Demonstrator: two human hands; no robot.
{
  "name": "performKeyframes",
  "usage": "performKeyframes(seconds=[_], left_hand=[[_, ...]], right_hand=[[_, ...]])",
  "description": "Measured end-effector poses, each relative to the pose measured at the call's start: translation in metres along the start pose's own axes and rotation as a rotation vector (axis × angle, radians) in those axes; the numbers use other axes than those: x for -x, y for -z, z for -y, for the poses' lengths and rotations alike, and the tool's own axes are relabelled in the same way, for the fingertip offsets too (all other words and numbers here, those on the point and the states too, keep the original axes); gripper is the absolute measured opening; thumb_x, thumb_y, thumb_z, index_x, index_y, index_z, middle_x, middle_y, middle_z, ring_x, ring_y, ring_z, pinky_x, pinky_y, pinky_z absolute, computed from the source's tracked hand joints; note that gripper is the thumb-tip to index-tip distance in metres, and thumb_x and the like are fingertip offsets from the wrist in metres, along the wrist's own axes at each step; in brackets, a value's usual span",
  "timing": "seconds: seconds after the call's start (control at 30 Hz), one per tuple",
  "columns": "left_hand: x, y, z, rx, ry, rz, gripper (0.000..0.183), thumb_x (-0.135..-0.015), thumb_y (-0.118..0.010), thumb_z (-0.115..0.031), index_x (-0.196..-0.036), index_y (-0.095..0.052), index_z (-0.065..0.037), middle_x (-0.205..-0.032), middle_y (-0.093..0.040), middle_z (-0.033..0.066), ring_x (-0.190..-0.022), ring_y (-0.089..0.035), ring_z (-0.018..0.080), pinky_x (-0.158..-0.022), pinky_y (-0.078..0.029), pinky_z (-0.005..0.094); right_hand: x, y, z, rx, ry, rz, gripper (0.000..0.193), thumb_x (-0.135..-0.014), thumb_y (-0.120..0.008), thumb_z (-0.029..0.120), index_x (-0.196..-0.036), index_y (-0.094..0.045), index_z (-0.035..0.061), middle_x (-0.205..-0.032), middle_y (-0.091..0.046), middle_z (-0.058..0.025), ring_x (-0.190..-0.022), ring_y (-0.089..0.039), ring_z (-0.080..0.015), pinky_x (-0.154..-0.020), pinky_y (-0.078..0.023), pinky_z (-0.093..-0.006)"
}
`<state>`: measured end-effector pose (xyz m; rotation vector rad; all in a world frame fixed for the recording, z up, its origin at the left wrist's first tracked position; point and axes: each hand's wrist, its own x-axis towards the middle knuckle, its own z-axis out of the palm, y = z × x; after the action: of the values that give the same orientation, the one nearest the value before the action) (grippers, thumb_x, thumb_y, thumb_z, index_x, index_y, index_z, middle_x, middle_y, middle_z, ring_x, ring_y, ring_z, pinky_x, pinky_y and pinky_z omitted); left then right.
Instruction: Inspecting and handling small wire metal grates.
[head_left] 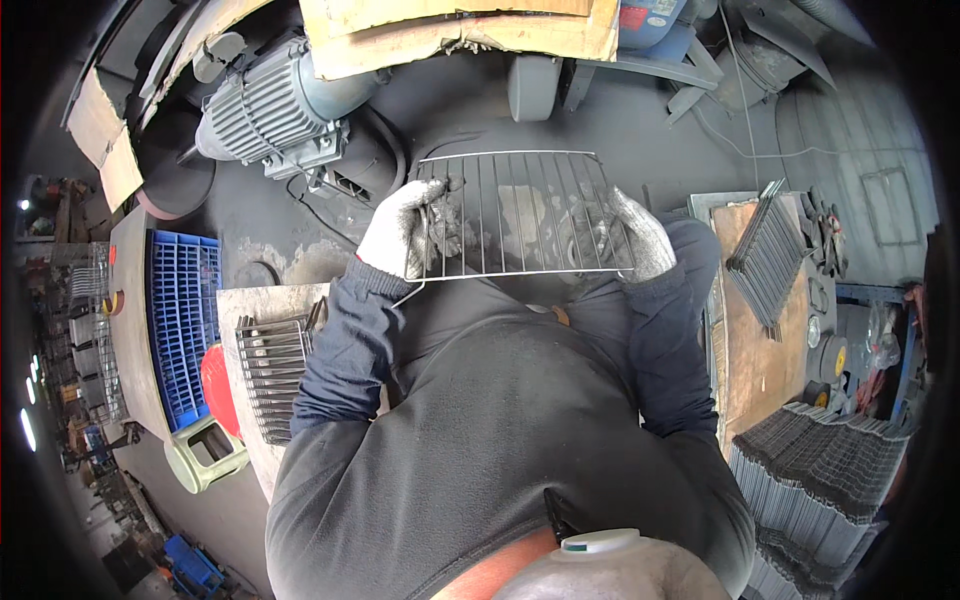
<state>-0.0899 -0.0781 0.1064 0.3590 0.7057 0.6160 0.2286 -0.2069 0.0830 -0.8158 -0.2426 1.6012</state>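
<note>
Between my left grip (404, 228) and my right grip (642, 238), each pinching one side edge, I have a wire rack (515, 214), spanning left to right before me.

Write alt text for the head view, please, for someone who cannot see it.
The left hand and right hand, both gloved, hold a wire rack by its ends. Stacked wire pieces lie at both sides; a grey motor sits upper left.

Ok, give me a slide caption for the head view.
Gloved left hand and right hand hold a wire rack by opposite sides, near a grey motor.
</note>
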Motion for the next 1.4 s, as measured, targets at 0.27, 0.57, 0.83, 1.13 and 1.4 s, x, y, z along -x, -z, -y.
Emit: performKeyframes(seconds=[0.27, 0.57, 0.83, 1.13, 1.4], left_hand=[[-0.009, -0.026, 0.020, -0.125, -0.077, 0.170, 0.029, -0.106, -0.062, -0.019, -0.128, -0.063, 0.001, -0.101, -0.072, 0.0099, -0.082, -0.073, 0.0193, -0.071, -0.062, 0.0327], [0.028, -0.026, 0.016, -0.404, -0.296, 0.052, 0.051, -0.107, -0.063, -0.035, -0.138, -0.057, 0.005, -0.107, -0.070, 0.0159, -0.081, -0.073, 0.0236, -0.070, -0.063, 0.0348], [0.028, -0.014, 0.053, -0.353, -0.226, 0.071, 0.046, -0.107, -0.062, -0.029, -0.139, -0.058, 0.004, -0.104, -0.071, 0.0161, -0.082, -0.072, 0.0251, -0.071, -0.062, 0.0359], [0.074, -0.005, 0.038, -0.473, -0.325, -0.195, 0.043, -0.106, -0.066, -0.026, -0.136, -0.059, 0.003, -0.102, -0.072, 0.0118, -0.084, -0.071, 0.0197, -0.079, -0.059, 0.0319], [0.194, 0.191, -0.012, -0.678, -0.786, -0.988, 0.047, -0.109, -0.061, -0.034, -0.145, -0.060, -0.004, -0.130, -0.070, 0.0161, -0.111, -0.072, 0.0270, -0.102, -0.057, 0.0404]], right_hand=[[0.023, 0.076, 0.004, 0.566, 0.152, -0.073, 0.037, -0.099, -0.072, 0.018, -0.129, -0.066, -0.0034, -0.106, -0.075, -0.0059, -0.090, -0.071, -0.0145, -0.079, -0.058, -0.0313], [0.161, 0.043, 0.131, 0.524, 1.196, -0.396, 0.046, -0.097, -0.061, 0.000, -0.141, -0.052, -0.0080, -0.115, -0.071, -0.0241, -0.102, -0.073, -0.0317, -0.092, -0.061, -0.0396], [0.171, 0.178, 0.166, 2.205, 1.188, -1.165, 0.046, -0.082, -0.066, -0.007, -0.124, -0.075, 0.0102, -0.116, -0.075, -0.0141, -0.105, -0.070, -0.0342, -0.095, -0.056, -0.0430], [0.155, 0.251, 0.149, 2.447, 0.820, -1.127, 0.044, -0.086, -0.063, 0.005, -0.126, -0.074, 0.0167, -0.119, -0.073, -0.0150, -0.103, -0.069, -0.0354, -0.089, -0.054, -0.0480], [0.134, 0.251, 0.145, 2.454, 0.898, -1.020, 0.046, -0.081, -0.064, 0.003, -0.123, -0.077, 0.0151, -0.113, -0.074, -0.0164, -0.095, -0.070, -0.0375, -0.083, -0.055, -0.0486]])
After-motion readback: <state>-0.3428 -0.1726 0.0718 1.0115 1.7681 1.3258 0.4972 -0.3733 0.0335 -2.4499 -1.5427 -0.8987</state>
